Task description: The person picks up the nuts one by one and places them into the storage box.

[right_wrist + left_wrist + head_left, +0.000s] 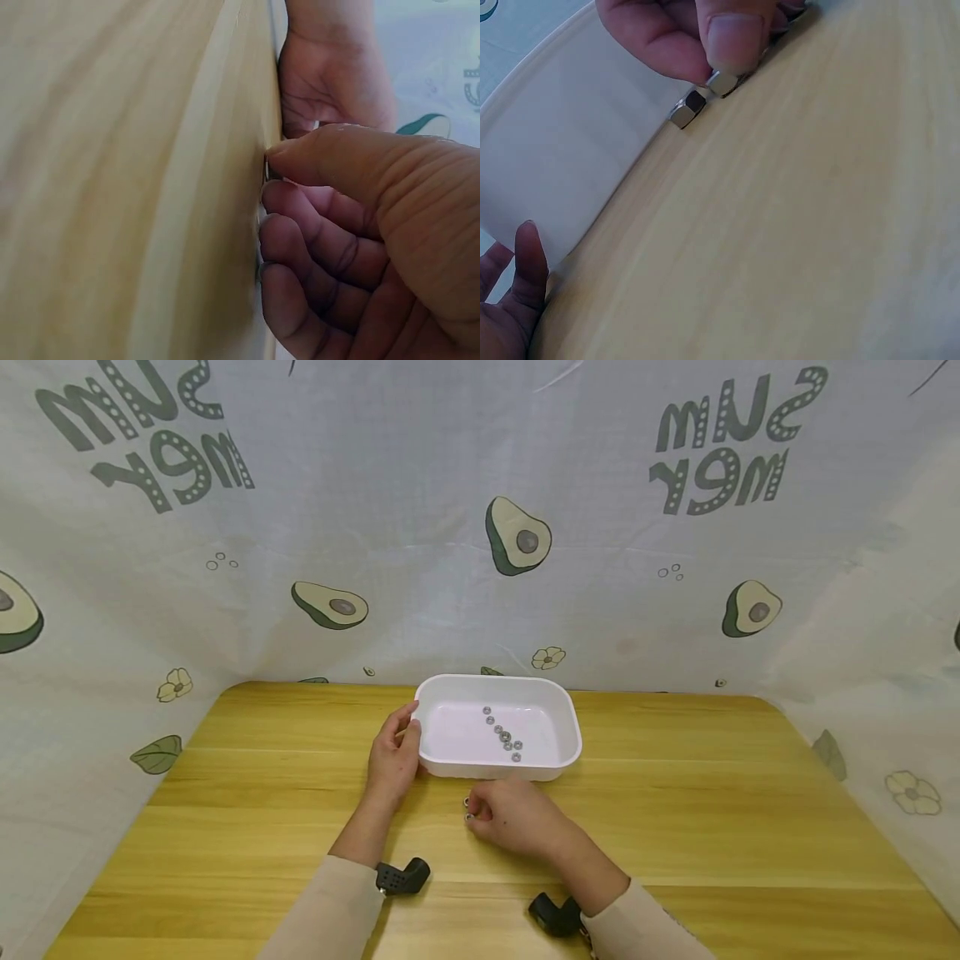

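A white plastic tray stands on the table with several small metal nuts scattered across its floor. My left hand rests against the tray's left end, fingers and thumb extended along the outer wall. Just in front of the tray, my right hand is down at the tabletop. Its thumb and forefinger pinch a hex nut. Beside it, on the tray side, a second hex nut sits on the wood. The right hand's other fingers are curled in the right wrist view.
The wooden table extends to both sides. A white curtain printed with avocados and lettering hangs behind and around it. Black wrist cameras are strapped at both sleeves.
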A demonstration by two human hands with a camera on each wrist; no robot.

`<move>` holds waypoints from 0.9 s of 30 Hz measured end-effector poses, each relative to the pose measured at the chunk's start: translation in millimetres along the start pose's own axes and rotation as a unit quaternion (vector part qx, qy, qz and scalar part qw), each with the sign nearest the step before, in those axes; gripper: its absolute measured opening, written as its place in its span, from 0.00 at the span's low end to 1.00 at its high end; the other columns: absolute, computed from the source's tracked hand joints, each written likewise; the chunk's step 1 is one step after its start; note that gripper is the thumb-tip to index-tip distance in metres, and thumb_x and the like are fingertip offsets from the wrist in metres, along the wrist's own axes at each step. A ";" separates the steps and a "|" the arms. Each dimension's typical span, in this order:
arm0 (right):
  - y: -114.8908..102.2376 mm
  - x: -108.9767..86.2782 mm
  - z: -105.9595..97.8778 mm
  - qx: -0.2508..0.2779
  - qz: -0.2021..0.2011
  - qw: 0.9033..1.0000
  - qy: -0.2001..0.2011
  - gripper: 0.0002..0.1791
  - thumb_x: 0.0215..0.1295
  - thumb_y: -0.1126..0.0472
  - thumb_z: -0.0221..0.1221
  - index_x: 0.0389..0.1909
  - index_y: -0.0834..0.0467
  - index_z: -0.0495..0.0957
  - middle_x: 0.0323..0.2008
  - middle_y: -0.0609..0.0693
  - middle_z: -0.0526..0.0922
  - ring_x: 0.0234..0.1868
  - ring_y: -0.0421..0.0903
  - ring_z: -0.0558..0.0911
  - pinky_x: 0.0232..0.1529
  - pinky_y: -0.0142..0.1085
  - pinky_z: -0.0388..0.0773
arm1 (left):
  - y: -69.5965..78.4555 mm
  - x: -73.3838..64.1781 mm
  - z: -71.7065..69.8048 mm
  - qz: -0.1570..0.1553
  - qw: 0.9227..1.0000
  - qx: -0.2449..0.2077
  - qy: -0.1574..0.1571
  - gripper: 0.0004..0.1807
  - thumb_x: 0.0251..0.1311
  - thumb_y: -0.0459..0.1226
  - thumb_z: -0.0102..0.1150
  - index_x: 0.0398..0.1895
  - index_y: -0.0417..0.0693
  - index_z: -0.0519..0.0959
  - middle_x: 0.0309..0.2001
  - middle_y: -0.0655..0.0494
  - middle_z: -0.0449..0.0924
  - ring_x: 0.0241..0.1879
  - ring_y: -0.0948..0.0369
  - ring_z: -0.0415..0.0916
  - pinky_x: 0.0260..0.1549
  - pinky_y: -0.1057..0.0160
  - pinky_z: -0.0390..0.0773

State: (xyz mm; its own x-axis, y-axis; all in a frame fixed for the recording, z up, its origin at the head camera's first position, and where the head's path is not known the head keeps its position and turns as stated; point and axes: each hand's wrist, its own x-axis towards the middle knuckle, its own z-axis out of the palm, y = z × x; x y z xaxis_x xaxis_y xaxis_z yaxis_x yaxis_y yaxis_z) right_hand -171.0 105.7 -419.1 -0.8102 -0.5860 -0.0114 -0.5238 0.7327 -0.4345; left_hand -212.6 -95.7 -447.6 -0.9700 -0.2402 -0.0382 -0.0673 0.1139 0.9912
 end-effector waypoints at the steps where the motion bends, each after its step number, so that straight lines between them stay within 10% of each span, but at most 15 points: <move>1: -0.2 -0.2 -0.5 0.000 0.002 1.000 -0.002 0.03 0.62 0.59 0.68 0.31 0.51 0.83 0.20 0.36 0.75 0.23 0.32 0.71 0.29 0.28 0.71 | 0.0 0.1 0.1 -0.001 1.000 0.001 0.001 0.22 0.77 0.46 0.47 0.70 0.64 0.73 0.64 0.47 0.74 0.49 0.51 0.76 0.27 0.67 0.80; 27: -10.3 -10.4 -36.0 0.059 0.019 0.998 0.002 0.03 0.64 0.58 0.66 0.31 0.49 0.82 0.20 0.36 0.77 0.23 0.35 0.73 0.30 0.29 0.73 | -2.1 1.5 -0.3 -0.002 1.000 -0.011 -0.004 0.22 0.76 0.45 0.47 0.70 0.65 0.73 0.64 0.46 0.74 0.47 0.50 0.77 0.27 0.67 0.79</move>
State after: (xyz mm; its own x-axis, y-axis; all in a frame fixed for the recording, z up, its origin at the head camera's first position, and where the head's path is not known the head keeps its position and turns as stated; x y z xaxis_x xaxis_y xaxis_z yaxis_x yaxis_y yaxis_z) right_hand -166.6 116.7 -382.1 -0.8305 -0.5564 -0.0261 -0.4580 0.7089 -0.5364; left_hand -213.9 -96.7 -449.7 -0.9716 -0.2327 -0.0435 -0.0665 0.0922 0.9935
